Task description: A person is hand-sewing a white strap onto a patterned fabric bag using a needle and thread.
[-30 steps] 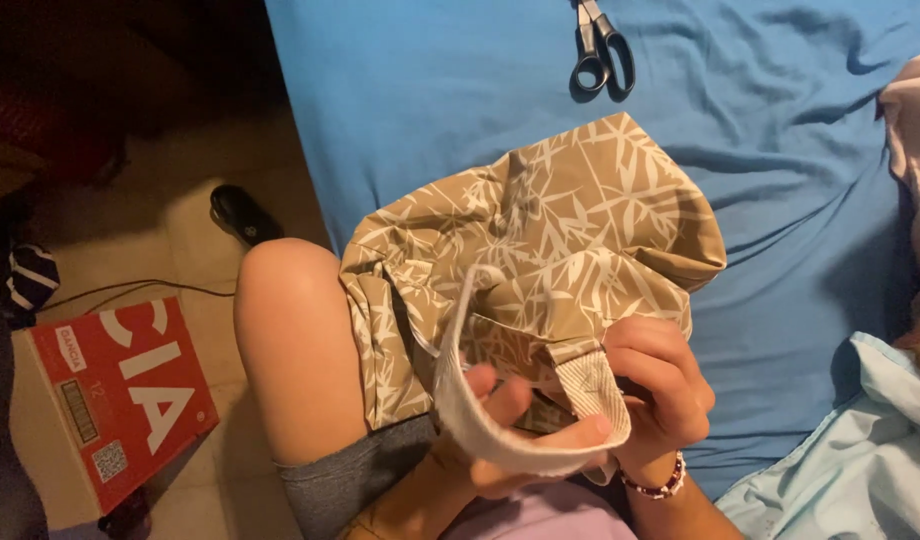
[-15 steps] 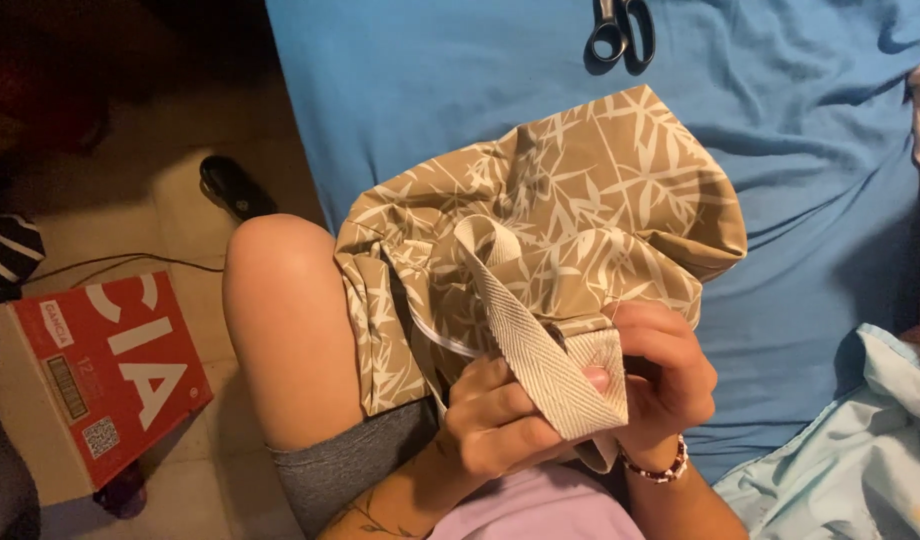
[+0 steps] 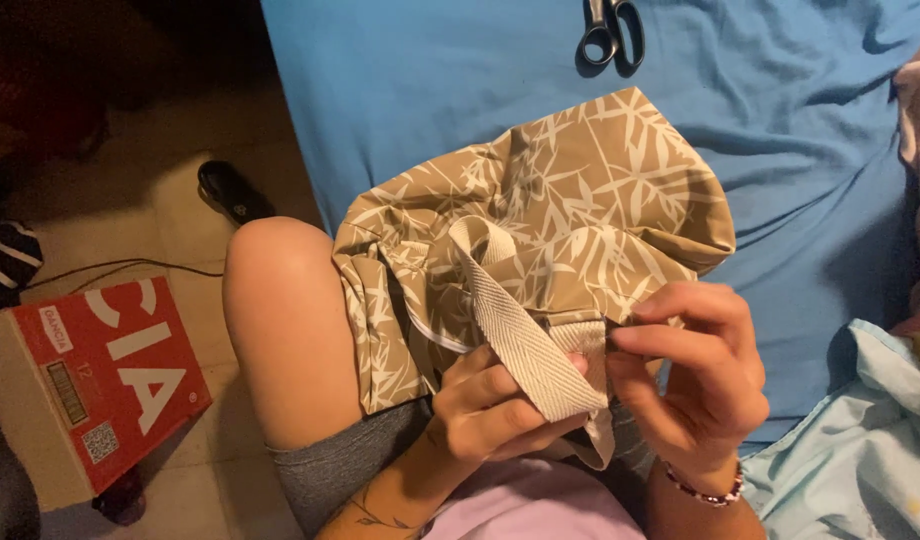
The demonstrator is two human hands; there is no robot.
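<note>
Here the left hand (image 3: 490,410) grips a beige woven strap (image 3: 520,340), thumb and fingers closed around it. The right hand (image 3: 695,375) pinches the strap's folded end just beside it, fingertips pressed together on the webbing. The strap runs up onto a tan cloth bag (image 3: 540,230) with a white leaf print, which lies partly over the person's bare knee (image 3: 280,290) and partly on a blue sheet (image 3: 460,90). Scissors (image 3: 610,30) lie on the sheet, well apart. A red box (image 3: 110,375) sits on the floor.
</note>
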